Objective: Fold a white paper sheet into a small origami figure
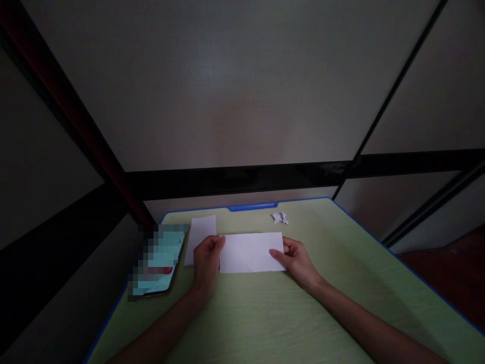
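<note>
A white rectangular sheet of paper (pixel 250 254) is stretched lengthwise between my two hands above the tabletop. My left hand (pixel 206 260) pinches its left end, thumb on the near face at the upper corner. At the other end, my right hand (pixel 297 259) grips the paper with the thumb on top and the fingers curled behind. Another white sheet (pixel 200 235) lies flat just beyond my left hand, partly covered by it. Past the held paper sits a small folded or crumpled paper piece (pixel 280 218).
A phone or tablet (pixel 159 260) with a lit, blurred screen lies at the table's left edge. The pale green table (pixel 257 313) has a blue rim and a blue slot (pixel 253 207) at its far edge. Light panels with dark bands (pixel 238 179) stand right behind it.
</note>
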A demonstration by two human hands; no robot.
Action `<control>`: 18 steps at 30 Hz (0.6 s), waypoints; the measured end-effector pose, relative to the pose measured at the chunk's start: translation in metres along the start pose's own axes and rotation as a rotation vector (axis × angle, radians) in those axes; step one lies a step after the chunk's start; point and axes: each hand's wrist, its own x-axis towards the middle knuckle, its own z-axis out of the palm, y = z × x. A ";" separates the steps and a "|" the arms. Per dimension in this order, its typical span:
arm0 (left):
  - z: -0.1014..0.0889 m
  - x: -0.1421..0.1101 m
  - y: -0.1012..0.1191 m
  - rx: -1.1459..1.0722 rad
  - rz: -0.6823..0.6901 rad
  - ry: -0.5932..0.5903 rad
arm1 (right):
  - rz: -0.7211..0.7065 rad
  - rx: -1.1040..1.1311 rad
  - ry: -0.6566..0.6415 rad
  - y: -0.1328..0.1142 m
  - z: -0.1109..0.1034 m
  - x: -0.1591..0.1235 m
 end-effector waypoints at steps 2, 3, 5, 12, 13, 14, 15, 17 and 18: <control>0.000 -0.001 0.003 0.029 0.027 0.009 | -0.019 -0.052 0.027 0.001 0.000 0.000; 0.001 -0.001 0.004 0.034 0.029 0.010 | -0.031 -0.074 0.045 0.001 -0.001 0.000; 0.002 -0.002 0.005 0.026 0.014 -0.002 | -0.057 -0.117 0.086 0.001 -0.002 0.001; 0.004 -0.003 0.000 0.038 -0.072 -0.141 | -0.077 -0.139 0.090 -0.001 -0.001 -0.001; 0.003 -0.002 0.000 0.051 -0.071 -0.132 | -0.071 -0.105 0.076 -0.002 -0.001 -0.001; 0.003 -0.002 -0.001 0.059 -0.068 -0.116 | -0.066 -0.058 0.067 -0.003 0.000 -0.001; 0.002 -0.001 -0.001 0.063 -0.067 -0.103 | -0.062 0.002 0.067 -0.005 0.001 -0.001; 0.002 -0.001 -0.002 0.063 -0.071 -0.098 | -0.049 0.144 0.075 -0.008 0.002 0.000; 0.002 -0.001 -0.002 0.060 -0.075 -0.104 | -0.033 0.215 0.072 -0.010 0.002 0.000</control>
